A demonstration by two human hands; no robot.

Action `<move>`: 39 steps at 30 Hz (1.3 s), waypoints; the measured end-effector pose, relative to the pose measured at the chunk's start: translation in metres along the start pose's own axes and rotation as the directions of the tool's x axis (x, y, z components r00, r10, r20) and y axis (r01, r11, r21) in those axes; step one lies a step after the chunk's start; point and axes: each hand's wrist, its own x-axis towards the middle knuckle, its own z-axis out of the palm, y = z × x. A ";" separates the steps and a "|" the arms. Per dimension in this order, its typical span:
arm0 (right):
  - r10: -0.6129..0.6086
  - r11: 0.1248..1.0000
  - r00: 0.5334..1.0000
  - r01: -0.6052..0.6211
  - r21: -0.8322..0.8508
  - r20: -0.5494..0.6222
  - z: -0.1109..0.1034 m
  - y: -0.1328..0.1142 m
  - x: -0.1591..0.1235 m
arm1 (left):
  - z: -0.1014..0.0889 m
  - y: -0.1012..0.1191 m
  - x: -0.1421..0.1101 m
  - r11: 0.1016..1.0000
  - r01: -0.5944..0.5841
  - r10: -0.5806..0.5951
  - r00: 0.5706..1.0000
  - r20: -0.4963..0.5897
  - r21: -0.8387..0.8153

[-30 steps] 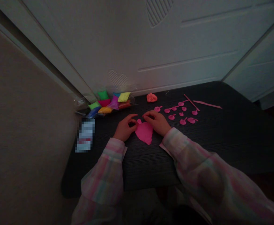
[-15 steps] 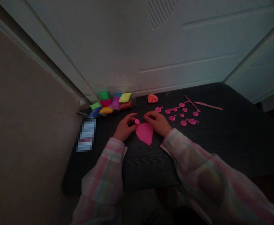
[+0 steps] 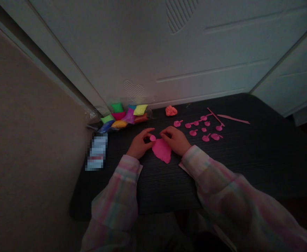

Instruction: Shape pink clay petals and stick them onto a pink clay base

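My left hand (image 3: 140, 144) is closed on a small round pink clay disc (image 3: 152, 138), held between thumb and fingers. A larger flattened sheet of pink clay (image 3: 161, 151), tapering toward me, lies on the dark table just below both hands. Over the sheet's upper right edge rests my right hand (image 3: 178, 140), its thumb and fingertips drawn together; whether anything sits between them is hidden. To its right lie several small pink clay pieces (image 3: 193, 133), round with thin stems.
Colourful clay packets (image 3: 119, 124) lie in clear plastic at the back left, above a blurred-out rectangular object (image 3: 97, 152). An orange clay lump (image 3: 171, 111) is near the back edge. A thin stick (image 3: 215, 116) and a flat pink tool (image 3: 234, 119) lie right. A white panelled door (image 3: 142, 45) stands behind the table (image 3: 260, 157).
The pink disc in my left hand has shifted slightly left and down. My right hand has moved a little left and down, with its thumb further over the sheet.
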 end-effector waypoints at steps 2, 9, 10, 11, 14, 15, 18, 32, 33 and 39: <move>-0.029 0.999 0.999 0.030 -0.036 0.016 0.000 -0.002 -0.001 | 0.001 -0.001 0.000 1.000 -0.005 0.005 1.000 -0.002 0.003; -0.032 0.997 0.999 0.033 -0.063 0.020 0.000 -0.003 -0.001 | 0.004 -0.001 0.000 0.997 0.010 -0.008 1.000 -0.017 0.076; -0.035 0.997 0.999 0.037 -0.065 0.021 0.000 -0.002 -0.001 | 0.004 -0.001 0.000 0.996 0.011 -0.010 1.000 -0.013 0.093; -0.039 0.997 0.999 0.040 -0.066 0.019 0.000 -0.002 0.000 | 0.004 0.000 -0.001 0.994 0.011 -0.010 1.000 -0.008 0.108; -0.021 0.999 1.000 0.020 -0.050 -0.013 0.000 0.000 0.000 | 0.005 0.001 -0.002 0.993 0.012 -0.013 1.000 0.003 0.115; 0.004 1.000 1.000 -0.005 -0.030 -0.030 0.000 0.001 0.000 | 0.005 0.001 -0.002 0.995 0.014 -0.015 1.000 0.006 0.101; 0.125 0.989 0.989 -0.118 0.087 -0.083 -0.001 0.004 0.001 | 0.004 0.000 -0.001 0.999 0.021 -0.022 1.000 0.016 0.027; 0.293 0.915 0.948 -0.239 0.324 -0.129 -0.003 0.009 0.004 | -0.014 -0.023 0.002 0.988 0.063 -0.050 0.995 0.092 -0.144; 0.282 0.924 0.951 -0.233 0.304 -0.129 -0.003 0.008 0.004 | -0.014 -0.023 0.002 0.989 0.069 -0.058 0.994 0.088 -0.133; 0.201 0.977 0.969 -0.188 0.098 -0.143 -0.002 0.006 0.000 | -0.016 -0.018 0.001 0.999 0.037 -0.031 0.984 0.176 -0.029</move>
